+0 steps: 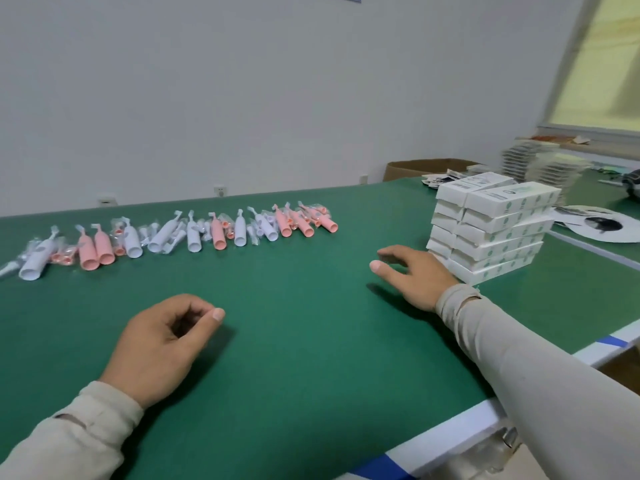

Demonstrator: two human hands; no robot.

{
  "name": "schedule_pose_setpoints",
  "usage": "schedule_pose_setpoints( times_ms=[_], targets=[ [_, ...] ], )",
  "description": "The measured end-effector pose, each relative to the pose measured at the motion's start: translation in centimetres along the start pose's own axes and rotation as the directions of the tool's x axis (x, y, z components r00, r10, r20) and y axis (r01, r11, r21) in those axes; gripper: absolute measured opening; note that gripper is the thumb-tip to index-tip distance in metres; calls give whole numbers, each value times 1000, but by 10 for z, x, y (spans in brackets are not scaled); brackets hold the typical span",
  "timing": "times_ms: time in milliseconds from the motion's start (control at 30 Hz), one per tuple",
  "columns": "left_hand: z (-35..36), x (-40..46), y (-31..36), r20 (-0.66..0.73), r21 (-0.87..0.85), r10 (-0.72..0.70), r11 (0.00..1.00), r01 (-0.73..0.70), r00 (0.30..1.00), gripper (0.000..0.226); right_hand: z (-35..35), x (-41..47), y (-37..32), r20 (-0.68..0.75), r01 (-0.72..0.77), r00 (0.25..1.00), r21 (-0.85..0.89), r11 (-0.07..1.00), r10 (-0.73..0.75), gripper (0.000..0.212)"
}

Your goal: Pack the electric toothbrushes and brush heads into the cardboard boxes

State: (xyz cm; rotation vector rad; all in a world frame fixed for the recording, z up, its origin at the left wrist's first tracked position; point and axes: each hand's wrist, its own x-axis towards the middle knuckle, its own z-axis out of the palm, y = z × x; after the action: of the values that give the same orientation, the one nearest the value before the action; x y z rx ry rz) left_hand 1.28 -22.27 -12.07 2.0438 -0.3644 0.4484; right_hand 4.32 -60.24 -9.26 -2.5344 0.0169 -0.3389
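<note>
A: Toothbrushes [166, 237], where are they?

B: In a loose row across the upper left, pink and white, with bagged heads [65, 257] among them. Boxes [491, 226] stand stacked at right centre, closed.

A: And the hands?

B: Both empty. Left hand [162, 344] is loosely curled, thumb near fingertips, clamped on nothing. Right hand [412, 271] is spread flat just beside the stack, probably for reaching a box.

A: Room to work?

B: Plenty of bare mat [294, 341] in the middle. The table edge runs lower right, under the right forearm.
</note>
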Motion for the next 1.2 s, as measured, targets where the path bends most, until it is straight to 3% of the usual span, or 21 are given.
schedule_pose_setpoints(
  times_ms=[167,233,333,467,567,667,733,800,900,1000,1100,1200],
  targets=[
    [-12,1,-2,-137,-19,-76,997,74,988,18,71,2,-142,176,251,931,328,911,-320,26],
    [-21,-4,-4,-250,-5,-97,995,99,963,16,108,-6,-192,234,254,880,505,825,-414,7],
    [-36,-14,-7,-392,28,-111,991,133,913,12,152,-21,-228,205,147,901,684,715,-382,16],
    [-49,-28,-13,-428,82,-133,979,185,894,14,179,-28,-219,185,181,914,611,771,-362,22],
    [-75,-31,-13,-433,259,-83,943,212,898,21,175,-28,-212,180,205,901,624,754,-394,26],
    [-135,-28,-23,-483,547,-36,768,334,875,35,169,-28,-210,160,205,907,641,739,-391,26],
    [-186,-29,-38,-523,692,-94,533,487,847,45,168,-30,-210,162,198,908,647,736,-387,26],
    [-232,-37,-54,-578,750,-224,233,619,784,48,169,-31,-210,176,180,909,650,738,-377,25],
    [-267,-55,-73,-604,784,-344,-90,615,719,39,170,-29,-209,192,149,912,669,728,-363,23],
    [-277,-65,-80,-576,817,-306,-196,542,758,30,172,-27,-209,198,141,911,677,723,-363,23],
    [-282,-62,-81,-537,842,-232,-207,499,811,31,172,-27,-210,194,145,912,670,728,-360,22],
    [-285,-58,-84,-509,859,-247,-205,469,824,31,172,-27,-211,195,142,913,671,728,-357,22]
  ],
)
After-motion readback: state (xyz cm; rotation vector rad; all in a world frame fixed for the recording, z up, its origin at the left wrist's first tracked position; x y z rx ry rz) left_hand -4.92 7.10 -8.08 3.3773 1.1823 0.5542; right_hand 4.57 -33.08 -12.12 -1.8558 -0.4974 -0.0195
